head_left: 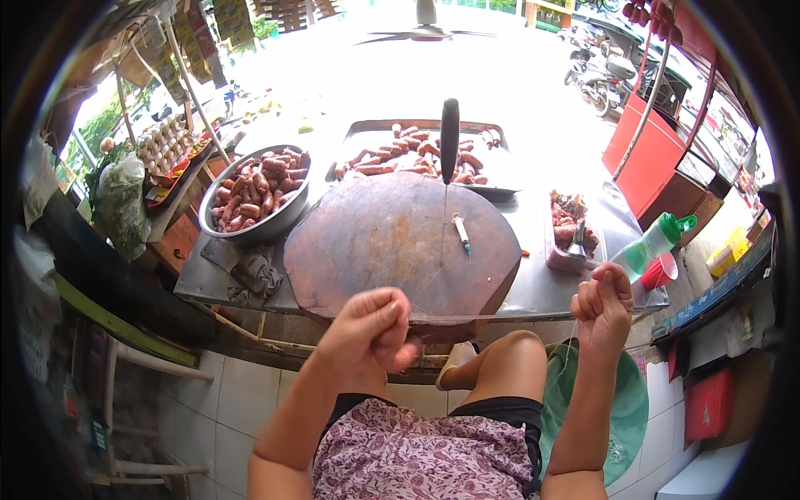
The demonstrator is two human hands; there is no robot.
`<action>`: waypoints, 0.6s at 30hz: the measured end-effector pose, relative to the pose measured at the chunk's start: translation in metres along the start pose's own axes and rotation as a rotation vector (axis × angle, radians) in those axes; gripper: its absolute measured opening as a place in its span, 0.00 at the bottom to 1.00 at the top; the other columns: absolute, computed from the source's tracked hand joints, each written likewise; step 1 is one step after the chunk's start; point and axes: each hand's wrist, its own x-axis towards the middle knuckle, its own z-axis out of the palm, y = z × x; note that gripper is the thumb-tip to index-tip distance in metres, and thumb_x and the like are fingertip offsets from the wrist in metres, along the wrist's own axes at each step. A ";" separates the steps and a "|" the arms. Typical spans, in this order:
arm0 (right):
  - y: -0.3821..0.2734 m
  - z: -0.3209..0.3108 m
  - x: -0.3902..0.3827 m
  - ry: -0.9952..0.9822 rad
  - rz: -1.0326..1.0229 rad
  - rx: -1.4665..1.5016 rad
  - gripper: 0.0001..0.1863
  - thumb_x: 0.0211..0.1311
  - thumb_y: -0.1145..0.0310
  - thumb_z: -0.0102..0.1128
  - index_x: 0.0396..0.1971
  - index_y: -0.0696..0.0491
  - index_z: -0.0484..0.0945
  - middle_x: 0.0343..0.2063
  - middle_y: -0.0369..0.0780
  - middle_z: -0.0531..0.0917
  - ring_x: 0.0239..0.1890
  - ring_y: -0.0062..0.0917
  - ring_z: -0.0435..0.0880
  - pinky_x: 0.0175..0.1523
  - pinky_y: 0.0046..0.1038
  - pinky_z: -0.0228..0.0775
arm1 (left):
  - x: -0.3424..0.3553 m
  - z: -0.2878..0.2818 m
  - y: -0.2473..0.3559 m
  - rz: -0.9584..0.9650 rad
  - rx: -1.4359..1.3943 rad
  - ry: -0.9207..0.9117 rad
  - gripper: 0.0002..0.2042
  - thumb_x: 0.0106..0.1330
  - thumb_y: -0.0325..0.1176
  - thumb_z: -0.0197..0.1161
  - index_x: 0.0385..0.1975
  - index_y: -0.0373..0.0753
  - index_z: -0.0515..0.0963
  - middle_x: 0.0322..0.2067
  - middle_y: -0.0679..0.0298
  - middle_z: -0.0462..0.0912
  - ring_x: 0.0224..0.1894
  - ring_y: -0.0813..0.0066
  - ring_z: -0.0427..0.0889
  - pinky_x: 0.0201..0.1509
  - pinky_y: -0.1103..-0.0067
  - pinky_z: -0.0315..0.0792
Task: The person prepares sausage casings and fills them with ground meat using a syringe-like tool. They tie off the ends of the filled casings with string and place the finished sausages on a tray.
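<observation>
My left hand [372,327] is closed, its fingers pinched, in front of the near edge of a thick round chopping board [350,225]. My right hand [603,304] is closed too, raised to the right. A thin pale string [492,317] runs taut between them, and a loose end hangs below my right hand. A knife [450,142] with a black handle stands upright, its thin blade down toward the board. On the board lies a small white, tube-like thing with a blue tip [462,234]; its kind I cannot tell.
A metal bowl [208,218] of sausages stands left; a tray [358,127] of sausages lies behind the board. To the right are a plastic tub [568,265] of meat, a green-capped bottle [654,242] and a red cup [661,271]. A green basin [629,400] sits by my right leg.
</observation>
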 end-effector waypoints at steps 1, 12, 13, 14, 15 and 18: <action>0.003 -0.001 0.004 0.006 0.000 -0.158 0.06 0.72 0.72 0.56 0.34 0.56 0.80 0.15 0.32 0.68 0.16 0.13 0.59 0.21 0.21 0.53 | 0.015 -0.009 0.009 -0.039 0.035 0.029 0.08 0.76 0.34 0.55 0.35 0.37 0.72 0.18 0.70 0.69 0.17 0.85 0.67 0.20 0.87 0.64; 0.100 0.010 0.066 -0.364 -0.317 -1.773 0.02 0.59 0.75 0.61 0.30 0.57 0.79 0.30 0.44 0.81 0.37 0.41 0.77 0.46 0.39 0.70 | 0.155 -0.080 0.010 -0.106 0.818 0.229 0.05 0.73 0.29 0.54 0.39 0.34 0.72 0.20 0.68 0.74 0.18 0.82 0.70 0.20 0.83 0.67; 0.102 0.007 0.066 -0.341 -0.341 -1.638 0.02 0.59 0.75 0.61 0.30 0.57 0.79 0.30 0.45 0.81 0.38 0.42 0.78 0.46 0.39 0.70 | 0.155 -0.085 0.011 -0.129 0.960 0.326 0.06 0.72 0.29 0.57 0.42 0.34 0.73 0.26 0.61 0.78 0.25 0.74 0.77 0.28 0.77 0.74; 0.104 0.006 0.065 -0.333 -0.288 -1.535 0.02 0.59 0.75 0.61 0.30 0.57 0.79 0.30 0.45 0.81 0.38 0.42 0.78 0.46 0.40 0.70 | 0.154 -0.086 0.012 0.128 1.238 0.425 0.07 0.71 0.30 0.58 0.43 0.34 0.74 0.30 0.59 0.79 0.30 0.70 0.78 0.33 0.74 0.75; 0.103 0.005 0.060 -0.333 -0.197 -1.440 0.02 0.59 0.75 0.60 0.30 0.58 0.79 0.30 0.45 0.81 0.38 0.42 0.78 0.46 0.40 0.70 | 0.144 -0.084 0.010 0.365 1.494 0.487 0.09 0.70 0.30 0.59 0.45 0.34 0.75 0.34 0.56 0.80 0.34 0.65 0.80 0.39 0.72 0.76; 0.076 0.013 0.033 -0.427 -0.163 -1.282 0.02 0.58 0.76 0.61 0.30 0.58 0.78 0.30 0.45 0.81 0.39 0.42 0.78 0.46 0.40 0.71 | 0.103 -0.054 0.001 0.540 1.491 0.426 0.14 0.65 0.29 0.64 0.49 0.33 0.76 0.50 0.48 0.79 0.54 0.49 0.77 0.61 0.65 0.70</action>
